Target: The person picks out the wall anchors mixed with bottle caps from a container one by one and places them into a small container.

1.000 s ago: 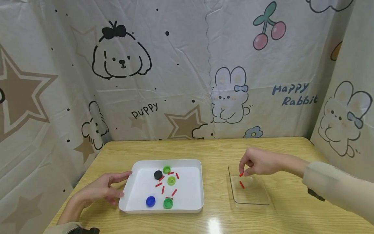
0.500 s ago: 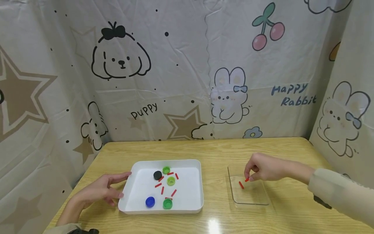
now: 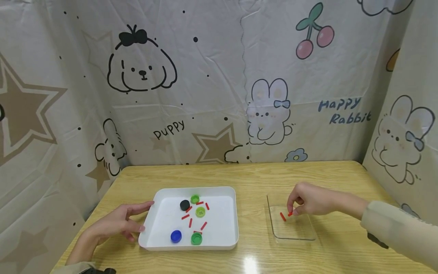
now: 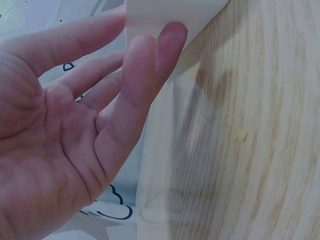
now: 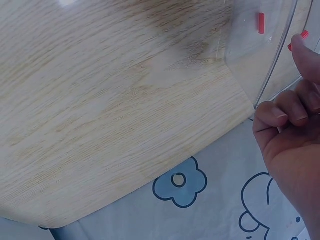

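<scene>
In the head view my right hand (image 3: 309, 198) pinches a small red stick (image 3: 290, 214) between thumb and fingertips, over a clear plastic box (image 3: 293, 239). Its other fingers curl inward, as the right wrist view shows. A second red stick (image 3: 283, 217) lies in the box, just left of the pinched one. On the other side, my left hand (image 3: 118, 220) touches the left wall of a white tray (image 3: 228, 219) with loosely extended fingers. Several red sticks (image 3: 190, 222) lie scattered in that tray, among a black cap (image 3: 184, 205), a blue cap (image 3: 176, 236) and green caps (image 3: 196, 239).
Both containers stand on a wood-grain table (image 3: 253, 175), with a strip of tabletop between them. A printed curtain (image 3: 212, 76) hangs behind the table and along both sides.
My right hand has shifted right and slightly lower over the clear box, with the red stick still pinched. The left hand and the tray stay put.
</scene>
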Motion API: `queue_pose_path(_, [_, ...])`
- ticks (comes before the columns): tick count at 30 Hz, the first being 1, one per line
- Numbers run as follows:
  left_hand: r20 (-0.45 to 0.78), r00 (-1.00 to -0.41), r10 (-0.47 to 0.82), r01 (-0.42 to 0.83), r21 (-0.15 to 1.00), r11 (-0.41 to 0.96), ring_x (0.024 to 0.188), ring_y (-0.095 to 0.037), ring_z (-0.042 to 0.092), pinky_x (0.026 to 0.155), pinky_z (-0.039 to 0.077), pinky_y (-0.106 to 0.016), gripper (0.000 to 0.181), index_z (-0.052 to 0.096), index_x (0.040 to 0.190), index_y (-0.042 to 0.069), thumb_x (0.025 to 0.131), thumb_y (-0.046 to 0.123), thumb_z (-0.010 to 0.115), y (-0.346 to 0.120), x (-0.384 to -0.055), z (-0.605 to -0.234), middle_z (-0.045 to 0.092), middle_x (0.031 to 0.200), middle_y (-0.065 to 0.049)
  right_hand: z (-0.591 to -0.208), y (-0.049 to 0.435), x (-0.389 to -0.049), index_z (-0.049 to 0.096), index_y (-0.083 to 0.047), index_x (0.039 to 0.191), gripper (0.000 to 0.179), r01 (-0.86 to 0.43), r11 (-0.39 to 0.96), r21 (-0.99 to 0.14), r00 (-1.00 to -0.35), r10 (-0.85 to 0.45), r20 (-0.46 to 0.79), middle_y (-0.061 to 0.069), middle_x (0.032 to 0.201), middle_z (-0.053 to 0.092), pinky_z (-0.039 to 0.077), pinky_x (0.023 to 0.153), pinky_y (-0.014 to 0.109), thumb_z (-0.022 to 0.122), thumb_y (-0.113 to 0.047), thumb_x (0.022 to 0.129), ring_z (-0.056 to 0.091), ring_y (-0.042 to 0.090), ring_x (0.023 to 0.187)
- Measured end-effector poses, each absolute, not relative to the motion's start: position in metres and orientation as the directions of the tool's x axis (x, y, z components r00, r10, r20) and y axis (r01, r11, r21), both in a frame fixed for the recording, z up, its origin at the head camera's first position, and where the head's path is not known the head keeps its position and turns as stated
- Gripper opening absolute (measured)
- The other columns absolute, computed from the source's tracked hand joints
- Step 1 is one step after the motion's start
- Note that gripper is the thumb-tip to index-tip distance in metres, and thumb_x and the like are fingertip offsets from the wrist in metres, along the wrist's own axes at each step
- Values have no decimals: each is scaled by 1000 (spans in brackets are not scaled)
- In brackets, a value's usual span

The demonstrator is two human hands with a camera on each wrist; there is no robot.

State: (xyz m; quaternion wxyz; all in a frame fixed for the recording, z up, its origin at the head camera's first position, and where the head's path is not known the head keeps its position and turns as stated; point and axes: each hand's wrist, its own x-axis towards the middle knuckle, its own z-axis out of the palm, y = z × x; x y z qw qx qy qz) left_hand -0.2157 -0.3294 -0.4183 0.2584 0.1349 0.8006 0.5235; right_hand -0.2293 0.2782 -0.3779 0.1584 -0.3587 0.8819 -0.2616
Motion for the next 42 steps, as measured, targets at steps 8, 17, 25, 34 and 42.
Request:
queue_pose_path(8, [-273, -830, 486, -51, 906, 420, 80, -32, 68, 62, 63, -45, 85, 33, 162, -3, 91, 9, 78, -330, -215, -418, 23, 165, -34, -378, 278, -228, 81, -16, 91, 15, -552, 600, -579, -688, -720, -91, -14, 63, 36, 29, 56, 23, 83, -2, 88, 32, 3, 60])
queue_pose_path(17, [-273, -826, 493, -49, 906, 421, 77, -31, 68, 62, 63, -44, 86, 32, 162, -3, 91, 10, 78, -330, -216, -417, 22, 165, -34, -373, 276, -230, 82, -15, 93, 13, -556, 647, -522, -717, -691, -93, -13, 68, 47, 33, 58, 24, 84, -3, 87, 39, 4, 62])
queue_pose_path(25, [-268, -821, 504, -48, 912, 407, 81, -32, 69, 62, 63, -44, 85, 32, 162, -4, 91, 8, 78, -330, -215, -417, 22, 166, -33, -361, 265, -234, 81, -14, 92, 13, -594, 629, -502, -701, -711, -61, -14, 62, 35, 31, 58, 23, 86, -4, 85, 33, 3, 59])
queue_pose_path(34, [-278, -823, 495, -62, 911, 408, 87, -32, 69, 62, 63, -43, 86, 32, 163, -2, 91, 9, 79, -330, -216, -418, 22, 166, -32, -349, 237, -241, 81, -16, 93, 11, -604, 616, -505, -689, -722, -56, -12, 62, 30, 28, 58, 25, 87, -10, 86, 29, 4, 59])
queue_pose_path(42, [-276, -824, 495, -61, 911, 407, 79, -29, 68, 61, 62, -42, 85, 32, 163, -3, 91, 7, 78, -330, -215, -417, 21, 166, -32, -343, 203, -246, 82, -13, 94, 11, -615, 597, -514, -663, -745, -72, -11, 61, 31, 30, 59, 23, 87, -9, 85, 31, 4, 59])
